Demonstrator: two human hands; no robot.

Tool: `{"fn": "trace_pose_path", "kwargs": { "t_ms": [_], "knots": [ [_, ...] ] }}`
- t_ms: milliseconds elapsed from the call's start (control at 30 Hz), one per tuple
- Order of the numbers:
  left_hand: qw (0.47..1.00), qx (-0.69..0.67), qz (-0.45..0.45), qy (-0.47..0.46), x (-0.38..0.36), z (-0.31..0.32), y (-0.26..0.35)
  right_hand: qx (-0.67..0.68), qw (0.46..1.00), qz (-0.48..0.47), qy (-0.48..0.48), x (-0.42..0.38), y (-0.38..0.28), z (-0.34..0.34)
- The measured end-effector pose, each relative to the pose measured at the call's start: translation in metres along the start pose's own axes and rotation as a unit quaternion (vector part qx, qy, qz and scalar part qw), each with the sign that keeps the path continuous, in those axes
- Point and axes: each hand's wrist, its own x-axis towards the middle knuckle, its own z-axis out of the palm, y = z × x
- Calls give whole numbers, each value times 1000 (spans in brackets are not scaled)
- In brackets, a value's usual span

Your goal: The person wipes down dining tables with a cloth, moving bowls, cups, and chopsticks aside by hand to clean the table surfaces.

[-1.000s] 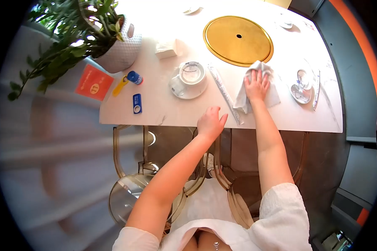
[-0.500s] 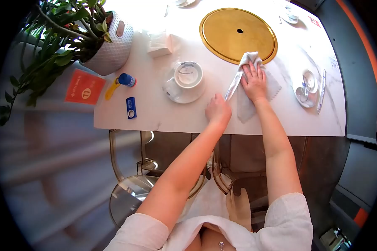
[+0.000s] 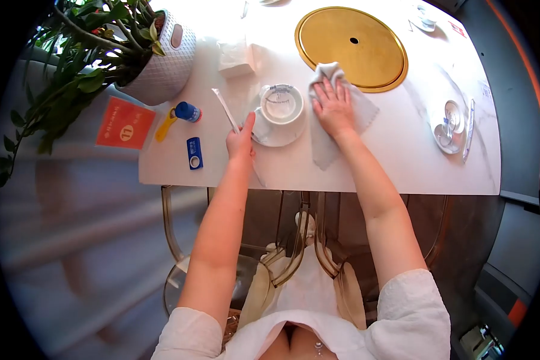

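My left hand (image 3: 241,144) is closed around a slim, white wrapped chopstick packet (image 3: 225,109), which points up and away to the left. It is beside a wrapped white cup (image 3: 281,103) on a saucer (image 3: 276,139). Flat on the tabletop, with fingers spread, my right hand (image 3: 336,109) presses on a pale grey cloth (image 3: 326,147). The cloth bunches up ahead of the fingertips and trails toward the table's front edge. Just beyond it lies a round gold plate (image 3: 354,60) with a hole in its middle.
On the left are a potted plant (image 3: 168,72), a red card (image 3: 125,123) marked 11, a blue-capped item (image 3: 188,112), a blue opener-like piece (image 3: 194,153) and a white tissue stack (image 3: 235,58). Another wrapped cup setting (image 3: 450,129) is at right. Chairs (image 3: 294,258) stand below the table edge.
My left hand has carried the chopstick packet left, from beside the cloth to the cup's left side. My right hand has slid the cloth left, closer to the cup.
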Motion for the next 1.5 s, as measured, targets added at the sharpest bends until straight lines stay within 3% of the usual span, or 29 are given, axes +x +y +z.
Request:
{"fn": "trace_pose_path", "kwargs": {
  "t_ms": [100, 233, 467, 533, 700, 733, 800, 867, 933, 967, 1100, 1133, 1233, 1267, 1300, 1367, 1433, 1500],
  "knots": [
    [996, 25, -24, -79, 8, -3, 6, 7, 999, -25, -18, 3, -8, 1],
    [996, 42, 34, -76, -3, 17, 1, 32, 999, -21, -2, 3, -10, -2],
    [984, -71, 41, -160, -5, -1, -16, 54, 998, -31, -30, -6, -18, -11],
    [978, -86, 42, -186, -14, -15, -26, 26, 997, -60, -43, -22, -30, -14],
    [973, -153, 14, -171, -56, -72, -35, 194, 953, -220, -73, -109, -57, -51],
    [974, -151, 9, -167, -65, -93, -40, 191, 958, -213, -12, -126, -45, -65],
    [977, -136, 23, -162, -76, -135, -52, 148, 979, -140, 27, -150, 5, -87],
    [983, -148, -25, -104, -94, -176, -65, 45, 997, -2, 66, -180, 73, -98],
    [981, -159, -44, -104, -113, -216, -82, -64, 983, 134, 105, -219, 136, -93],
    [980, -168, -42, -97, -125, -231, -90, -139, 963, 216, 87, -221, 139, -87],
    [991, -125, -43, -17, -158, -275, -116, -212, 940, 258, 64, -148, 92, -50],
    [990, -126, -57, 17, -162, -281, -121, -178, 951, 240, 76, -118, 80, -37],
    [983, -171, -62, 5, -172, -293, -123, -128, 974, 151, 106, -28, 34, 15],
    [978, -197, -70, -12, -173, -298, -124, -106, 978, 103, 145, -6, 4, 29],
    [977, -199, -70, -8, -171, -303, -128, -44, 992, 33, 115, 9, -35, 23],
    [973, -222, -40, -51, -171, -308, -140, -60, 990, -101, 81, 8, -112, 33],
    [976, -211, -36, -31, -173, -301, -141, 61, 985, -154, 41, -22, -182, 24],
    [979, -200, -25, -10, -170, -295, -134, 148, 966, -212, -2, -62, -207, -2]
  ]
}}
